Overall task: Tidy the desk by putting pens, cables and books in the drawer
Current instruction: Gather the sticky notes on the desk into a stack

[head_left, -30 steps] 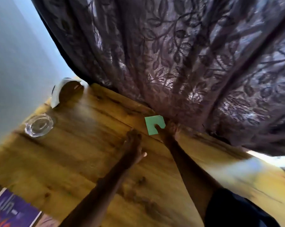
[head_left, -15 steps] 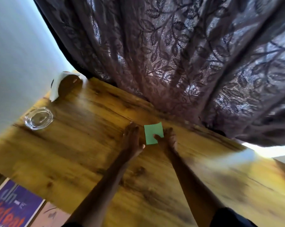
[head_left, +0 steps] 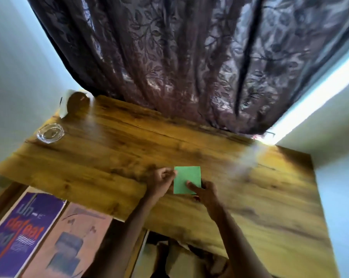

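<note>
The green card (head_left: 186,177) (a card or a thin pad, I cannot tell which) sits over the near part of the wooden desk (head_left: 129,149), a little right of the middle, with its long sides running away from the person. Whether it lies flat on the wood or is lifted just off it is not clear. The right hand (head_left: 206,194) grips it at the near right corner, with one digit laid across the green face and the rest of the hand curled below the edge. The left hand (head_left: 160,182) is just beside the card's left edge, its fingers curled in and the tips meeting the far left corner; I cannot tell whether they pinch the card or only touch it. Both forearms reach in from the near edge. Well apart, at the far left of the desk, a clear glass dish (head_left: 50,133) stands near the edge, and beyond it, in the corner, a white round object with a brown face (head_left: 75,101) lies tipped on its side. A dark curtain (head_left: 189,57) with a leaf pattern hangs along the back, its hem brushing the desktop. Below the near left edge, a purple book (head_left: 19,237) and a pink book (head_left: 75,241) lie side by side.
</note>
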